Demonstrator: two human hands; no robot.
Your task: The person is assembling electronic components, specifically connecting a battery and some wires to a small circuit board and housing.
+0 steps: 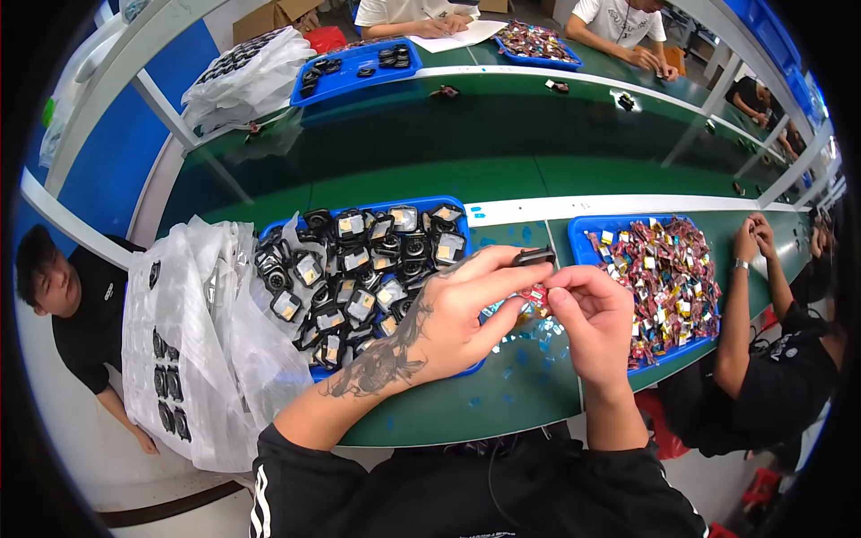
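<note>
Over the near table, my left hand (462, 309) holds a black watch-like case (534, 257) between its fingers, the case tilted and seen edge-on. My right hand (592, 314) is closed in a pinch beside it, thumb and forefinger together; what they grip is too small to make out. A small red part (538, 296) shows between the two hands, partly hidden by fingers. Left of my hands, a blue tray (457, 203) is heaped with black watch-like cases (359, 305). To the right, another blue tray (581, 231) is piled with small red, yellow and white wrapped parts (664, 287).
Bits of blue film (543, 336) lie scattered on the green table (421, 412). White plastic bags (184, 341) with black cases stand at the left. A green conveyor belt (404, 148) runs behind, with metal frame posts (166, 108). Co-workers sit across, right and left.
</note>
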